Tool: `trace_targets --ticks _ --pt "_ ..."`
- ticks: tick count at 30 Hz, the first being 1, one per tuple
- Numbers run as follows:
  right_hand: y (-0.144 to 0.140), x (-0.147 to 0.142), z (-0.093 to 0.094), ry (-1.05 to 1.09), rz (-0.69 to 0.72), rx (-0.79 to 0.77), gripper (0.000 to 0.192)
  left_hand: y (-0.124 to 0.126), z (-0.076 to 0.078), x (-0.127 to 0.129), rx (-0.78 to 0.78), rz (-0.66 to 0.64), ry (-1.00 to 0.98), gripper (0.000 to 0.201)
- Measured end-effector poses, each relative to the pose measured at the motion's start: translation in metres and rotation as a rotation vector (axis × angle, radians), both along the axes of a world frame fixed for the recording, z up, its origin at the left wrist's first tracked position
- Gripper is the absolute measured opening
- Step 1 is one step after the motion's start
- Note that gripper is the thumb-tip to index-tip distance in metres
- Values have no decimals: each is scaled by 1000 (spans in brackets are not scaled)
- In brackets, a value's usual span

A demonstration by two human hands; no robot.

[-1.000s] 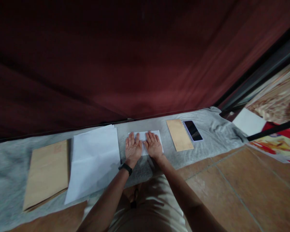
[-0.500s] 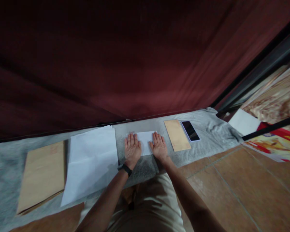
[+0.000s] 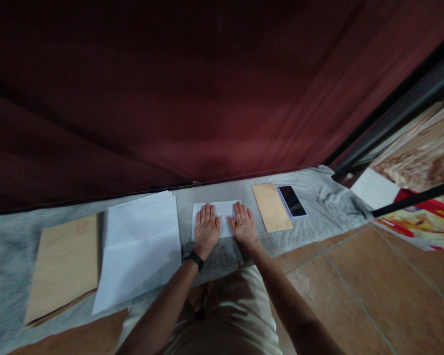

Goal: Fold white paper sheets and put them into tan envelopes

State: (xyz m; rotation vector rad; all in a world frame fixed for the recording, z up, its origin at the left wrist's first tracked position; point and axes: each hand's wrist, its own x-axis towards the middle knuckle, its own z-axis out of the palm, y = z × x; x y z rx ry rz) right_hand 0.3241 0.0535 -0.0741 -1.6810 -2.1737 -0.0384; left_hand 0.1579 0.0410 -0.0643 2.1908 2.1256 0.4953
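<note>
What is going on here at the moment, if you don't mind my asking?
A person presses both palms flat on a small white folded paper lying on a grey cloth: left hand, right hand. Beside it lie white sheets, two brown envelopes and a phone.

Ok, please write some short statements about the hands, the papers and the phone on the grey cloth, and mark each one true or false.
1. Both hands lie flat on the folded white paper. True: the left hand and the right hand press on it, palms down.
2. The phone lies left of the hands. False: it lies to their right, beside the small brown envelope.
3. A black band is on the left wrist. True.
4. The stack of white sheets lies on top of the large brown envelope. False: it lies beside it, to its right.
5. The right hand holds the phone. False: it rests on the paper.
</note>
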Motion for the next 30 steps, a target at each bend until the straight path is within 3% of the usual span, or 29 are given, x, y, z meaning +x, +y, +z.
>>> trace_targets --ticks 7,11,18,30 --pt "0 -1 2 16 -14 -10 61 -9 -2 -13 48 93 39 60" --pt "-2 -18 6 46 -45 1 56 -10 -5 -13 54 85 33 60" --pt "-11 -52 7 43 118 -38 50 -9 0 -14 -3 77 68 60" --pt "-9 -14 1 19 28 -16 58 -11 2 -13 33 80 49 60"
